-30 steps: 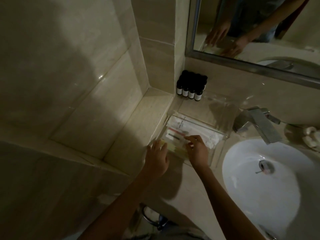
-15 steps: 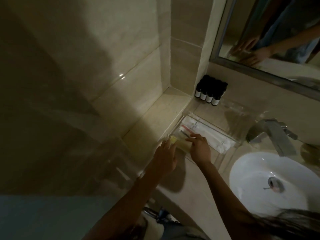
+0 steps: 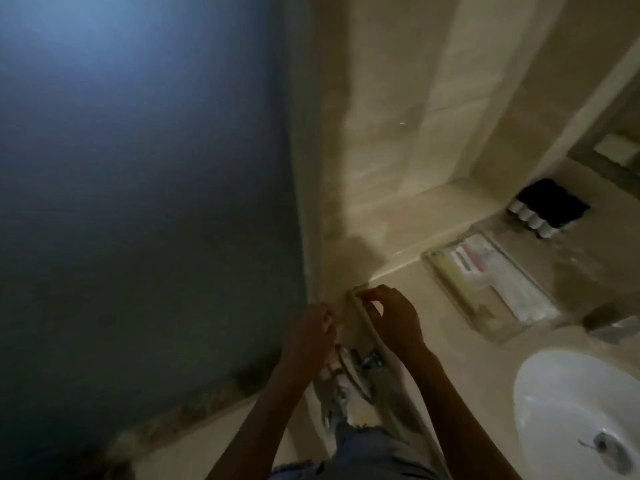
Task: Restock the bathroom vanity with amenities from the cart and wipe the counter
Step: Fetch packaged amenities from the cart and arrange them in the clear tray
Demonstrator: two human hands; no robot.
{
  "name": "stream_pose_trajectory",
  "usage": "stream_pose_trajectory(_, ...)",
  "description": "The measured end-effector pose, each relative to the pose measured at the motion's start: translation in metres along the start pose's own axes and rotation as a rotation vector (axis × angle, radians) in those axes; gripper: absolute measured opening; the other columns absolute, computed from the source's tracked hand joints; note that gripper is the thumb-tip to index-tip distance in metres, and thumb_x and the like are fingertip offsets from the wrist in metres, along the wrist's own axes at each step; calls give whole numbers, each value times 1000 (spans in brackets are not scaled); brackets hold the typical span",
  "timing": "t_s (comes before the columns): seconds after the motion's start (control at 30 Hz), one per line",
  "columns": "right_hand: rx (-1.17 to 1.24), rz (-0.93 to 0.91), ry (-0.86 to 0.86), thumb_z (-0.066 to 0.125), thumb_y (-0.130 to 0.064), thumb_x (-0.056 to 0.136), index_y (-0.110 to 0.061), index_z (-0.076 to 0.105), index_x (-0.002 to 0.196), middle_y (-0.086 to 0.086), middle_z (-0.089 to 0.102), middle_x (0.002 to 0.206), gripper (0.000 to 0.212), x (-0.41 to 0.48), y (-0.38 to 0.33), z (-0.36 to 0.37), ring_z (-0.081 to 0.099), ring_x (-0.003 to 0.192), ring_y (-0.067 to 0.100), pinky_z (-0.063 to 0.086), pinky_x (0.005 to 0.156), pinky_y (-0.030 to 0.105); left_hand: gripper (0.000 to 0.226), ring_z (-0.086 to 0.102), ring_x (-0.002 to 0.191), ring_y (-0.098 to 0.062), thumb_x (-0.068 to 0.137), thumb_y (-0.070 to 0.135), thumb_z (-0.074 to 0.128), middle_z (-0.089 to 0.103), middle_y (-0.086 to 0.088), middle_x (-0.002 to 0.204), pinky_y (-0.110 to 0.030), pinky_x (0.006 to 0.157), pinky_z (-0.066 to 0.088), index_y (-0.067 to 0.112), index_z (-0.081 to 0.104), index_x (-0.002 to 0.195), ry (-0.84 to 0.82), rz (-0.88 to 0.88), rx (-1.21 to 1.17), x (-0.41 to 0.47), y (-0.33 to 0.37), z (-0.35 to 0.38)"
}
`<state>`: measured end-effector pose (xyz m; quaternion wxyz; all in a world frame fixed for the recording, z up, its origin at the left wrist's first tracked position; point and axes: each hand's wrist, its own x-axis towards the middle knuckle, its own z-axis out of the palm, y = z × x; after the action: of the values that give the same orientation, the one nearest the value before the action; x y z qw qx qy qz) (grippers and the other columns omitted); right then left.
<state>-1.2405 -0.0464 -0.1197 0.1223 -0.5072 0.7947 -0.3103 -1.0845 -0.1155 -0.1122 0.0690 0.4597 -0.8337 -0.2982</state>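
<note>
No text can be read: the pale labels on the small dark bottles (image 3: pixel 540 211) and the packets in the clear tray (image 3: pixel 460 299) beside them are blurred.

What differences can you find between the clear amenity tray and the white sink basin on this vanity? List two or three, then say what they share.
1. The clear amenity tray is see-through; the white sink basin is opaque.
2. The tray is rectangular with straight walls; the basin is rounded.
3. The tray holds flat packets; the basin shows only a metal drain.

Both are on the beige counter, neither touched by a hand.
</note>
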Motion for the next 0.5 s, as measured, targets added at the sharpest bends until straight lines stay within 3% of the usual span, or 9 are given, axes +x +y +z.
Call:
stream_pose_trajectory(0.07, -29, -131, -102, 61, -19, 88, -21, 74, 100, 2, 70, 100, 18, -14, -34, 19, 64, 94, 23, 46, 78, 28, 23, 58, 102, -19, 96, 29, 48, 63, -2, 113, -23, 76, 35, 19, 60, 114, 95, -115, 20, -42, -24, -23)
stream_pose_trajectory(0.2, -42, -331, -235, 69, -15, 82, -15, 74, 94, 7, 70, 92, 13, -36, -90, 44, 66, 83, 28, 53, 72, 35, 31, 55, 113, -18, 96, 30, 48, 59, 0, 125, -27, 91, 39, 23, 55, 126, 244, -302, -9, -108, -61, -54)
stream_pose_trajectory(0.27, -17, -440, -306, 62, -22, 86, -14, 73, 96, 7, 69, 94, 17, -51, -124, 60, 66, 82, 26, 53, 71, 35, 34, 55, 114, -18, 94, 28, 52, 59, 0, 125, -28, 93, 40, 23, 55, 127, 308, -394, -26, -151, -85, -67)
stream_pose_trajectory(0.4, 51, -684, -469, 49, -33, 87, -15, 73, 97, 3, 71, 95, 32, -90, -198, 103, 65, 83, 16, 51, 72, 27, 22, 60, 98, -11, 92, 28, 56, 65, 5, 105, -21, 75, 38, 24, 61, 113, 539, -633, -95, -243, -131, -87)
stream_pose_trajectory(0.5, 68, -812, -623, 54, -32, 86, -18, 72, 101, 1, 70, 100, 28, -122, -252, 136, 65, 86, 17, 54, 75, 31, 23, 61, 93, -10, 90, 33, 57, 66, 7, 102, -21, 74, 42, 27, 62, 112, 672, -841, -107, -304, -155, -98)
